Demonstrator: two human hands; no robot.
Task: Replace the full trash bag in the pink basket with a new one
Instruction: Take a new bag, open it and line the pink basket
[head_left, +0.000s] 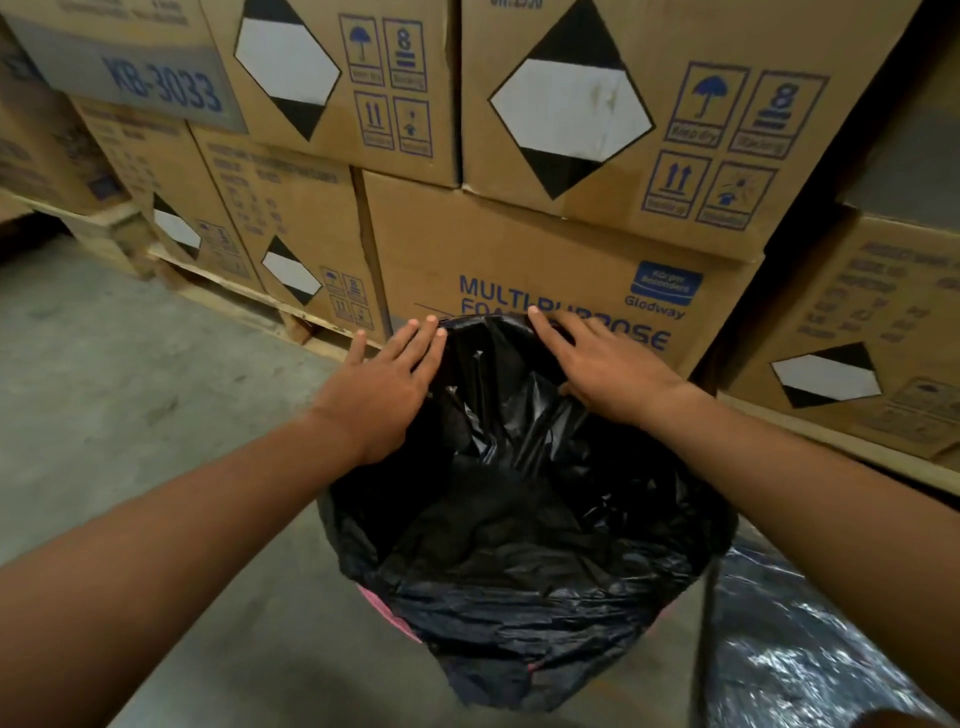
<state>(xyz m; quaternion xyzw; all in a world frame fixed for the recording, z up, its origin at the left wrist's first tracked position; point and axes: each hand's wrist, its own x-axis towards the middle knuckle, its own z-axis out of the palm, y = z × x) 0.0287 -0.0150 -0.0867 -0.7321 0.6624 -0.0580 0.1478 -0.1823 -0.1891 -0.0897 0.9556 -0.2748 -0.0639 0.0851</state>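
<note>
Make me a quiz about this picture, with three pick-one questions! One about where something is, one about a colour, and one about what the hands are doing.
1. Where are the cardboard boxes?
A. Stacked behind the basket
B. Inside the basket
C. Under the basket

2. What colour is the bag lining the basket?
A. White
B. Black
C. Green

3. How do the left hand and right hand lie?
A. Clenched into fists
B. Fingers straight, resting on the bag's far edge
C. Lifting a box

Answers:
1. A: the boxes rise right beyond the basket's far side.
2. B: the crinkly plastic is black, with a bit of pink basket peeking out below it.
3. B: both hands are laid on the bag's far edge with their fingers stretched out.
</note>
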